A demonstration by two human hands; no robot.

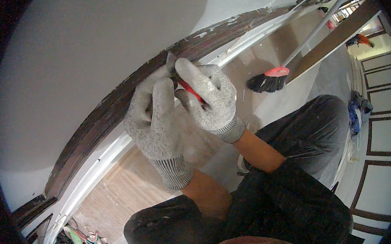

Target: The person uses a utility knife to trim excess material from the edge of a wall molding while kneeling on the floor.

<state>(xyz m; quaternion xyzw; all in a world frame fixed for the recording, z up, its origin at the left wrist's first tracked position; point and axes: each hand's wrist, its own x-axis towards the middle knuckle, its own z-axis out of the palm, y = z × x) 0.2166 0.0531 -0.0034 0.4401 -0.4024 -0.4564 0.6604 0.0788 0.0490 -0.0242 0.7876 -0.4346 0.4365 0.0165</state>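
Observation:
My right hand (211,94), in a grey knit glove, is closed round the red handle of a scraper (190,90). Its narrow metal blade points up against a dark brown wooden trim (109,102) that runs along the wall. My left hand (154,113), gloved alike, is beside it with thumb and forefinger drawn together at the blade's lower part; the exact contact is partly hidden. Chipped, pale patches show on the trim further right.
A broom (271,78) with black bristles leans at the right, next to a long board (334,42). Mixed tools (84,240) lie in a heap at the lower left. Dark-framed panels (380,137) stand along the right side. My bent legs (294,129) are below my hands.

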